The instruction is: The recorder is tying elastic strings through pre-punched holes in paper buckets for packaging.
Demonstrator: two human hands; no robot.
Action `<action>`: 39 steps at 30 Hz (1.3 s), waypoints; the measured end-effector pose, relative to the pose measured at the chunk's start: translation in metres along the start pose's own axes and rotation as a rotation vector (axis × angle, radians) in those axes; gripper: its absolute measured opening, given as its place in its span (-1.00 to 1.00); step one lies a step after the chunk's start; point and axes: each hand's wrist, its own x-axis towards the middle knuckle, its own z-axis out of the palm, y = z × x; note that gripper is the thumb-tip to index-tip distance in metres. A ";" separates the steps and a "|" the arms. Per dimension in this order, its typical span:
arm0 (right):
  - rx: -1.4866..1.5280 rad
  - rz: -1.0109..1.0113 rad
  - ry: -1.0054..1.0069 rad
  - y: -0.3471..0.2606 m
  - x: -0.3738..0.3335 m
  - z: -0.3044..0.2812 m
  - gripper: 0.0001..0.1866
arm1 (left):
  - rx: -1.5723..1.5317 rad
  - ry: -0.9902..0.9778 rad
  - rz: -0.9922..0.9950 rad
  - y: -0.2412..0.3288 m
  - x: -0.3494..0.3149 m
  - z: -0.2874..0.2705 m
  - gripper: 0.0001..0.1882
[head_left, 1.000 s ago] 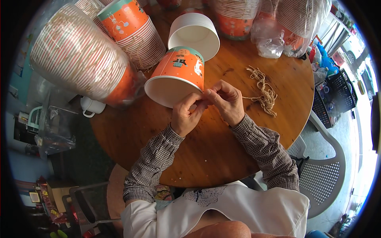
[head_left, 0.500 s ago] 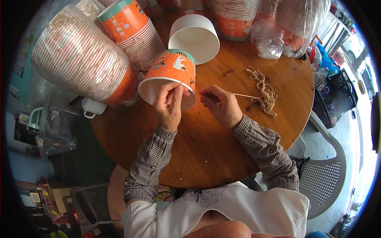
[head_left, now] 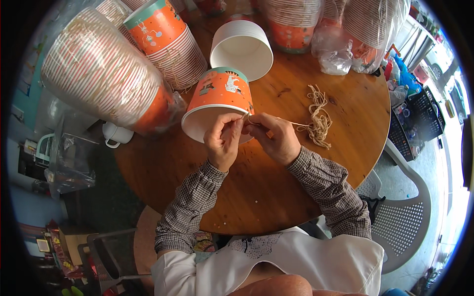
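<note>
An orange paper bucket point(head_left: 219, 93) with a green band and printed figures lies tilted on the table, its white mouth facing me. At the right part of its rim, my left hand point(head_left: 223, 140) pinches a bit of thin twine. Close beside it, my right hand point(head_left: 276, 135) is closed on the twine too, with the fingertips of both hands nearly touching. From the right hand the strand runs to a loose tangle of beige twine point(head_left: 320, 123) on the table. Whether the left fingers also grip the rim is hidden.
Behind the bucket lies a nested set of white paper buckets point(head_left: 242, 49). Bagged stacks of orange buckets point(head_left: 106, 74) stand left, with more wrapped stacks point(head_left: 294, 24) at the back. A white mug point(head_left: 116, 133) is beyond the left table edge; a grey chair point(head_left: 402, 217) stands right.
Both hands have come together at the rim, the left moving right. The bucket has shifted slightly right and nearer. The twine tangle has been pulled a little left.
</note>
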 end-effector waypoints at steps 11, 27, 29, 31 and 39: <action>-0.553 -0.282 -0.091 -0.005 0.002 -0.013 -0.87 | 0.238 -0.078 0.286 -0.001 0.011 -0.002 -0.90; -0.230 -0.177 0.088 -0.009 0.006 -0.022 -0.88 | -0.114 0.194 -0.038 0.009 0.043 -0.026 -0.86; -0.434 -0.397 -0.077 -0.004 0.001 -0.013 -0.80 | -0.134 0.151 -0.077 0.005 0.051 -0.018 -0.88; -0.490 -0.501 -0.155 -0.006 -0.002 -0.001 -0.75 | -0.008 0.113 -0.039 0.003 0.053 -0.013 -0.87; -0.346 -0.226 0.167 -0.003 0.008 -0.020 -0.81 | -0.036 0.095 0.065 0.018 0.064 -0.004 -0.88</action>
